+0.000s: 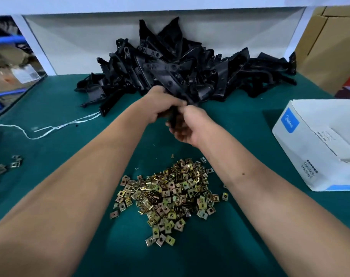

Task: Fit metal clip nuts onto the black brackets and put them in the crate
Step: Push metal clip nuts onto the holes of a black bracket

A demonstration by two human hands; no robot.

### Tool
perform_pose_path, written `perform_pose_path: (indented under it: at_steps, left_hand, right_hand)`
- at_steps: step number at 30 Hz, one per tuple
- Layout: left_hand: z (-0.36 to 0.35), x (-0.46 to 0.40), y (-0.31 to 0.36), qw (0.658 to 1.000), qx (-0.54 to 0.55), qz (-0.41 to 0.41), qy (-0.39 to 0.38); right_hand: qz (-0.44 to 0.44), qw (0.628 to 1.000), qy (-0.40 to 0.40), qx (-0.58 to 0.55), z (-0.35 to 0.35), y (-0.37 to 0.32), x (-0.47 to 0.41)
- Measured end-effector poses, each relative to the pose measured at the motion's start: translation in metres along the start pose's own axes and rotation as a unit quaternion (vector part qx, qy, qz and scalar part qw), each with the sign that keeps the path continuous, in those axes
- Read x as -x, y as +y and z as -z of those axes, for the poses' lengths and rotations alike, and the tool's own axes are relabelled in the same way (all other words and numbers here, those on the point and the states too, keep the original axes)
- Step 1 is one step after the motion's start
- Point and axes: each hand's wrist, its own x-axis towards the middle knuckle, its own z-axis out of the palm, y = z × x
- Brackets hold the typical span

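A large heap of black brackets [180, 64] lies at the back of the green table [70, 136]. A pile of brass-coloured metal clip nuts [168, 196] sits in front of me. Above it, both hands meet on one black bracket [173, 118] in front of the heap. My left hand [162, 104] grips its upper part. My right hand [187, 126] curls round its lower end. Whether a clip nut is between the fingers is hidden. No crate is in view.
A white cardboard box [319, 142] printed "switch socket" stands at the right. A white string [56, 126] lies to the left. A few stray clip nuts [12, 162] sit at the left edge. A brown carton [327, 47] is at the back right.
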Motion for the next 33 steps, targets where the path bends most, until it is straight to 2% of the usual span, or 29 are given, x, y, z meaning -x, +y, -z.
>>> perform_pose_path:
  at_steps: [1, 3, 6, 8, 10, 13, 15, 22, 27, 30, 31, 33]
  left_hand:
    - [0.002, -0.001, -0.003, 0.998, -0.053, -0.014, 0.020]
    - [0.010, -0.005, -0.010, 0.987, -0.145, -0.028, 0.062]
    - [0.021, -0.009, -0.019, 0.974, -0.220, -0.010, 0.050]
    - [0.024, -0.008, -0.026, 0.967, -0.254, -0.026, 0.028]
    - [0.025, -0.004, -0.031, 0.963, -0.258, -0.068, 0.045]
    - [0.028, 0.000, -0.032, 0.943, -0.292, -0.136, 0.082]
    - [0.029, -0.001, -0.031, 0.921, -0.343, -0.153, 0.100]
    - [0.019, 0.005, -0.012, 0.880, -0.430, -0.132, 0.151]
    - [0.008, 0.012, -0.003, 0.942, -0.305, -0.084, 0.114]
    - [0.009, 0.016, -0.007, 0.978, -0.203, -0.035, -0.021]
    - [0.012, 0.017, -0.010, 0.982, -0.179, -0.030, -0.045]
    - [0.017, 0.020, -0.019, 0.983, -0.178, -0.031, -0.022]
  right_hand:
    - [0.015, 0.999, 0.029, 0.019, 0.004, 0.004, -0.004]
    - [0.033, 0.997, 0.068, -0.015, 0.014, 0.008, -0.014]
    - [0.046, 0.989, 0.054, -0.131, 0.028, 0.006, -0.022]
    - [0.056, 0.985, 0.046, -0.159, 0.034, 0.001, -0.025]
    - [0.061, 0.983, 0.044, -0.166, 0.038, -0.004, -0.027]
    - [0.069, 0.995, 0.001, -0.077, 0.037, -0.010, -0.029]
    - [0.080, 0.995, -0.041, -0.040, 0.032, -0.013, -0.027]
    - [0.111, 0.964, -0.110, -0.213, 0.016, -0.010, -0.024]
    - [0.127, 0.948, -0.142, -0.255, 0.006, -0.001, -0.017]
    - [0.169, 0.948, -0.164, -0.213, 0.007, -0.003, -0.005]
    - [0.183, 0.947, -0.170, -0.200, 0.007, -0.006, -0.001]
    - [0.199, 0.946, -0.159, -0.202, 0.006, -0.012, 0.004]
